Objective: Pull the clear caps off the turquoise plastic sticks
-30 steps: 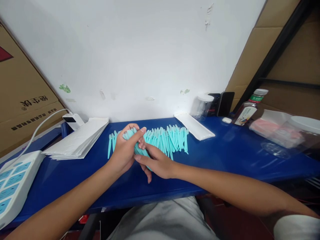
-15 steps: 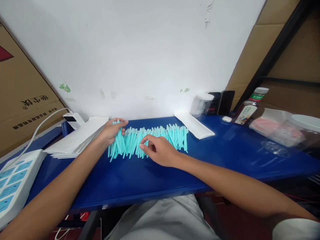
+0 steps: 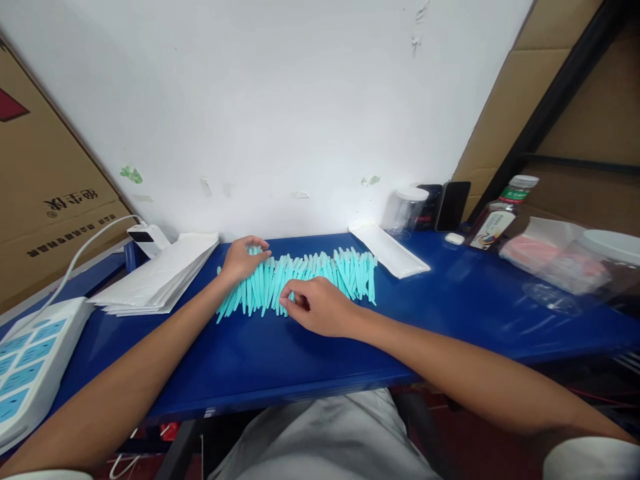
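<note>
Head view: my left hand covers far tips of turquoise sticks, my right hand their table's-near-edge ends; both half-curled, grips unclear.

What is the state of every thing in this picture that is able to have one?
Sticks, lying side by side, some crossing
Left hand, bent over sticks
Right hand, curled
White stack, lying flat
Jar, upright, lid on
Bottle, upright, cap on
Phone, upright, screen dark

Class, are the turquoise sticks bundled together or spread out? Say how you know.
Spread out: the turquoise sticks lie in a long row across the blue table, some overlapping.
</note>
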Action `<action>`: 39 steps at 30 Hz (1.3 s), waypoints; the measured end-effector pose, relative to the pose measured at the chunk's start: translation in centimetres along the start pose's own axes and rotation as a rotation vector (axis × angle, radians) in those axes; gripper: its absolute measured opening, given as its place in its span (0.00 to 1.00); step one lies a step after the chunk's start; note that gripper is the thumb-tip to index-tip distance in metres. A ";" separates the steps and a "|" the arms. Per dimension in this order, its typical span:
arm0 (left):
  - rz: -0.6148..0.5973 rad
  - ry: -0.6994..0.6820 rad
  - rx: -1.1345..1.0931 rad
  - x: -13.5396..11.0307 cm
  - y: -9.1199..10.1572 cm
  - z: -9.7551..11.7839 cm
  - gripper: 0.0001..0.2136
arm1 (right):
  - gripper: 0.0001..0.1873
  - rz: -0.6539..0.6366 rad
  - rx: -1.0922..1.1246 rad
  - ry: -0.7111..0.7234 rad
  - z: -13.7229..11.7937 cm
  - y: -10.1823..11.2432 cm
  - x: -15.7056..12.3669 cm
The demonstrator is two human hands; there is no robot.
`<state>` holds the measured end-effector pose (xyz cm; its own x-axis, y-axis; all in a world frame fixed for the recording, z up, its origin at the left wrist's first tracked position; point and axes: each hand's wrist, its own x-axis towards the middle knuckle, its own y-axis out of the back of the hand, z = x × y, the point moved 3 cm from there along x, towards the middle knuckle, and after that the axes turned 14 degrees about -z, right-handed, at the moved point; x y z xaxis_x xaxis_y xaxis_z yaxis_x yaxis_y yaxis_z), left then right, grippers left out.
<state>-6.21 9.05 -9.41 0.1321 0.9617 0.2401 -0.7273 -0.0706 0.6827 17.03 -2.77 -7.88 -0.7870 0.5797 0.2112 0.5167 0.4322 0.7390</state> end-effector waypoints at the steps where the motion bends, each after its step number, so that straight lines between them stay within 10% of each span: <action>1: -0.018 0.004 0.028 0.0 -0.2 -0.1 0.13 | 0.06 -0.001 -0.005 -0.005 0.0 0.0 0.0; 11: 0.007 -0.005 0.202 -0.6 0.6 1.4 0.13 | 0.08 0.100 -0.167 -0.017 1.4 2.8 0.2; 16: 0.105 -0.010 0.186 -1.2 2.3 1.6 0.14 | 0.12 0.369 -0.525 -0.483 7.0 10.5 -1.1; 20: 0.103 -0.049 0.188 -1.6 2.1 1.9 0.12 | 0.21 0.171 -0.653 -0.998 12.9 14.9 -3.7; 26: 0.146 -0.218 0.338 -2.2 1.7 3.1 0.09 | 0.36 0.032 -0.526 -1.174 17.6 16.8 -6.1; 34: 0.199 -0.335 0.412 -3.1 1.9 5.1 0.08 | 0.33 0.088 -0.516 -1.175 16.6 17.7 -6.2; 39: 0.018 -0.018 0.662 -3.1 4.3 5.1 0.14 | 0.27 0.245 -0.610 -1.108 13.6 18.2 -6.1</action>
<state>-6.30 4.37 -3.70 0.1389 0.9547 0.2633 -0.1627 -0.2402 0.9570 35.82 10.91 -4.40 0.1557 0.9869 -0.0418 0.1395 0.0199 0.9900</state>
